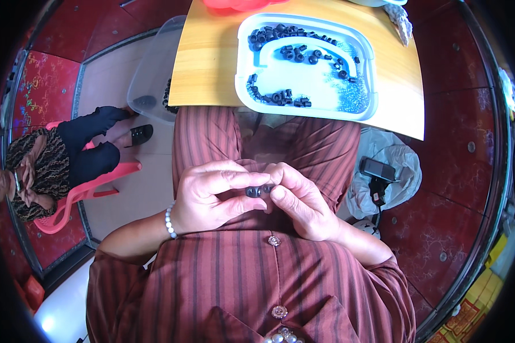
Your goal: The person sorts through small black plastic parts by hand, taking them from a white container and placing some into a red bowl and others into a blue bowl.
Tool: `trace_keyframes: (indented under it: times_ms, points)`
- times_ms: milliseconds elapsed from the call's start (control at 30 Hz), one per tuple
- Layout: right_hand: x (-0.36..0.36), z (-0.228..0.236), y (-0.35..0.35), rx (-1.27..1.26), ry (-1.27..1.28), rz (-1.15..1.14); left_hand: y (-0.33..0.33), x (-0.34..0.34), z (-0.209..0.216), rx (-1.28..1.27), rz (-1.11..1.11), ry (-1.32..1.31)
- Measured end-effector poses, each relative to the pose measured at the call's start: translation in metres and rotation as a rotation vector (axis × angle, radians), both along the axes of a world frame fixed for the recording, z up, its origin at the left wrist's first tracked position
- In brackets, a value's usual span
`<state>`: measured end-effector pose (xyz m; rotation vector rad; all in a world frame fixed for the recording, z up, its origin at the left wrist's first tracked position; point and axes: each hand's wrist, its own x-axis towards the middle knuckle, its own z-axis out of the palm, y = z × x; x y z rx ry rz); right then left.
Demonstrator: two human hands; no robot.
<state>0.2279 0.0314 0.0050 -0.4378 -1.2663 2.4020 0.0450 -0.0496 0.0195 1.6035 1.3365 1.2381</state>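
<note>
Together, left hand (pixel 212 197), right hand (pixel 300 200), pinching black ring (pixel 254 191)

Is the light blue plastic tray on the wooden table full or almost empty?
Partly filled. The light blue plastic tray holds small black ring-shaped parts scattered in clusters, with much bare tray floor between them.

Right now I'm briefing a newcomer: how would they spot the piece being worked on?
Start at the pale blue tray on the wooden table, then drop to the lap. Between left hand and right hand sits a small black ring part, the only one pinched, not loose.
</note>
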Motion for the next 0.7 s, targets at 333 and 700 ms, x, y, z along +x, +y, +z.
trace_keyframes:
  times_ms: [333, 700]
  points:
    - [0.0044, -0.0089, 0.0052, 0.015, 0.129, 0.087, -0.0032, -0.0045, -0.0047, 0.002, -0.014, -0.101]
    - [0.0056, -0.0053, 0.0074, 0.073, 0.088, 0.103, -0.0015, -0.0039, -0.0031, 0.036, -0.006, -0.037]
